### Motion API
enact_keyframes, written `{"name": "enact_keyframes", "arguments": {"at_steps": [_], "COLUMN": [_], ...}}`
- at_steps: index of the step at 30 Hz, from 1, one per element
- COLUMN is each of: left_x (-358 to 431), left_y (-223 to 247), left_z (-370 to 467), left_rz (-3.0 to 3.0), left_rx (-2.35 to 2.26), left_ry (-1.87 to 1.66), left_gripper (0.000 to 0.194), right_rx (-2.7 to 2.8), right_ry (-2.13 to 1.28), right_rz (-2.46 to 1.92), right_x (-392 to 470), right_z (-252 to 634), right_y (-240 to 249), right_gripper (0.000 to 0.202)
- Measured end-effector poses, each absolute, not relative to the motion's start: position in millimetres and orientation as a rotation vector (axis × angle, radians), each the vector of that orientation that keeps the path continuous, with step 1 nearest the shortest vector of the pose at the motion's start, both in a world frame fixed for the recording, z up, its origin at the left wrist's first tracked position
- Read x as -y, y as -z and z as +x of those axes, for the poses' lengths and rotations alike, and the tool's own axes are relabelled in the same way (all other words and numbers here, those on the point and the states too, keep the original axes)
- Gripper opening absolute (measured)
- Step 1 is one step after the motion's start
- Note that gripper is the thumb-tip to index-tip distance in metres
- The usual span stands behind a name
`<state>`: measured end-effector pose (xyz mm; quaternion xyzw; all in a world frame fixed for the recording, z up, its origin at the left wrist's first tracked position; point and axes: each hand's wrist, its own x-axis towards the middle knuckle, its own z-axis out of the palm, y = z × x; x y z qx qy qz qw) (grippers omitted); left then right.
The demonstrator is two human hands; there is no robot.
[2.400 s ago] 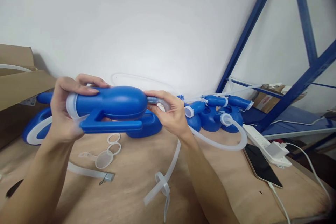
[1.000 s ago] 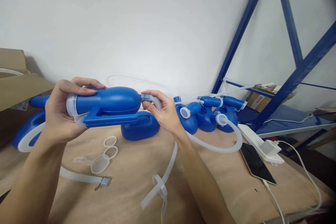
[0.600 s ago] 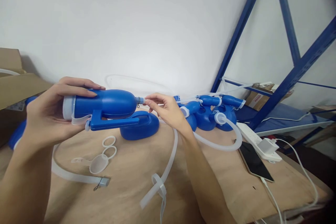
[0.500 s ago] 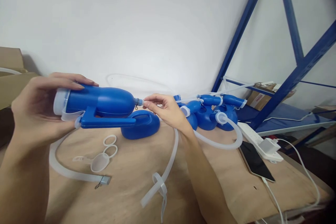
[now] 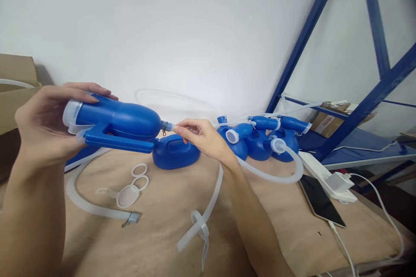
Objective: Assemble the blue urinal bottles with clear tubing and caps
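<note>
A blue plastic bottle with a long side handle (image 5: 126,117) lies sideways in the air, its wide end gripped by my left hand (image 5: 45,112). A translucent cap (image 5: 70,114) covers that end, against my palm. With thumb and fingers, my right hand (image 5: 204,138) pinches the translucent tube end (image 5: 173,127) at the bottle's narrow tip. A small wire clip (image 5: 164,128) sits round this tip. Below and behind stands a blue container with a loop handle (image 5: 177,153). Whether the tube continues behind my right hand cannot be seen.
A capped ring strap (image 5: 128,196), a hose with a clip (image 5: 97,210) and a looped tube (image 5: 195,229) lie on the brown-covered table. Several blue containers (image 5: 258,145) stand at back right, near a phone (image 5: 321,201), power strip (image 5: 325,177) and blue rack (image 5: 305,39).
The bottle has shifted slightly left, its tip end dipping a little. Both hands keep their holds. The view has moved slightly, so the table things appear a little further right.
</note>
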<state>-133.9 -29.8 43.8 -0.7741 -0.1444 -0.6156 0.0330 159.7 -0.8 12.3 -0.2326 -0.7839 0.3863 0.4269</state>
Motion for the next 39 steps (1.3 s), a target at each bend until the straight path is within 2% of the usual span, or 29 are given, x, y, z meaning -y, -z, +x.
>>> {"name": "enact_keyframes", "arguments": {"at_steps": [3,6,10,14,16,18,21,26,29,32,36,39], "left_x": [31,33,33,18,6,-8,-27,-47,-53,-54,-47,-39], "left_y": [-45,-46,-42,-23,-8,9,35,83,103,106,86,64], "left_z": [-136,-137,-132,-111,-97,-85,-74,-59,-51,-48,-56,-70], "left_rz": [-2.415,-2.415,-2.387,-2.355,-2.399,-2.388,-2.327,-2.255,-2.208,-2.269,-2.424,-2.517], "left_rx": [0.450,0.476,0.762,0.860,0.837,0.852,0.875,0.817,0.770,0.784,0.863,0.990], "left_ry": [1.861,1.775,1.412,1.024,0.847,0.696,0.600,0.674,0.707,0.648,0.561,0.566], "left_gripper": [0.058,0.055,0.044,0.028,0.034,0.047,0.054,0.047,0.041,0.059,0.088,0.089], "right_rx": [2.023,2.051,2.139,2.231,2.263,2.278,2.274,2.232,2.243,2.271,2.224,2.115], "right_ry": [-0.937,-0.742,-0.657,-0.540,-0.488,-0.445,-0.415,-0.458,-0.480,-0.421,-0.282,-0.148], "right_rz": [-0.594,-0.662,-0.801,-1.052,-1.158,-1.213,-1.236,-1.198,-1.156,-1.141,-1.237,-1.363], "right_x": [5,-5,-44,-83,-94,-98,-101,-105,-105,-103,-98,-94], "right_z": [161,160,162,165,165,163,164,171,176,178,182,188], "right_y": [-16,-11,22,69,85,94,97,96,96,93,87,77], "right_gripper": [0.035,0.043,0.042,0.073,0.076,0.071,0.068,0.093,0.101,0.099,0.087,0.087]}}
